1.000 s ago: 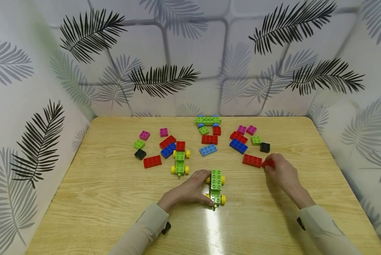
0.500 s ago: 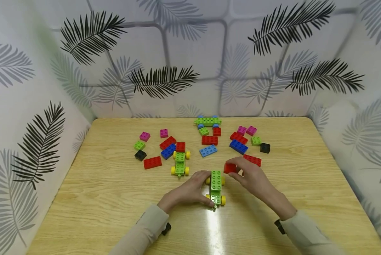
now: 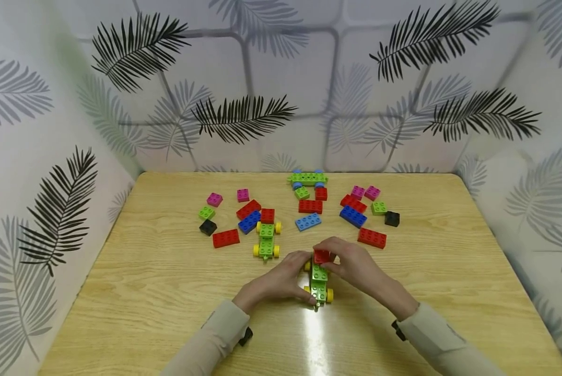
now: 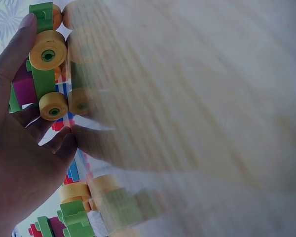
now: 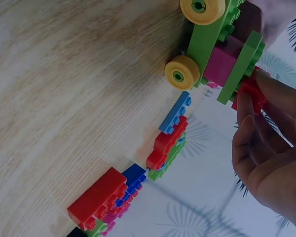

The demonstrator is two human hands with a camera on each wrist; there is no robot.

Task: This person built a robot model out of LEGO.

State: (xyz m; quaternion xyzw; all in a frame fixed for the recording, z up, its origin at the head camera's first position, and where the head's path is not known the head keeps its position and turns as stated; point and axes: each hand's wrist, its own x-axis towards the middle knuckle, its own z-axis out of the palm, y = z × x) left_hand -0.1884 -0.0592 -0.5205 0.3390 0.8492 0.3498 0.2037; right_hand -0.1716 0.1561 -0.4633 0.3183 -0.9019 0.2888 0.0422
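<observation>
My left hand point(image 3: 278, 279) grips a green toy car base with yellow wheels point(image 3: 318, 292), thumb at its near end and fingers along the far left side. A magenta brick point(image 5: 221, 65) sits on the base, topped by a long green brick point(image 5: 240, 69). Between thumb and fingers, my right hand point(image 3: 362, 265) pinches a small red brick point(image 3: 322, 256) at the far end of that green brick; in the right wrist view it lies right at the studs. A similar car point(image 3: 266, 244) with a red brick point(image 3: 267, 215) at its far end stands to the left.
Behind the hands lie loose bricks: a light blue one point(image 3: 308, 222), red ones point(image 3: 372, 238), dark blue ones point(image 3: 353, 216) and black ones point(image 3: 392, 218). A green base with blue wheels point(image 3: 307, 179) stands at the table's back edge. Patterned walls enclose the wooden table point(image 3: 159, 292).
My right hand has carried the small red brick leftward from beside the right-hand red brick to the top of the car's far end. The left hand has kept its hold on the car.
</observation>
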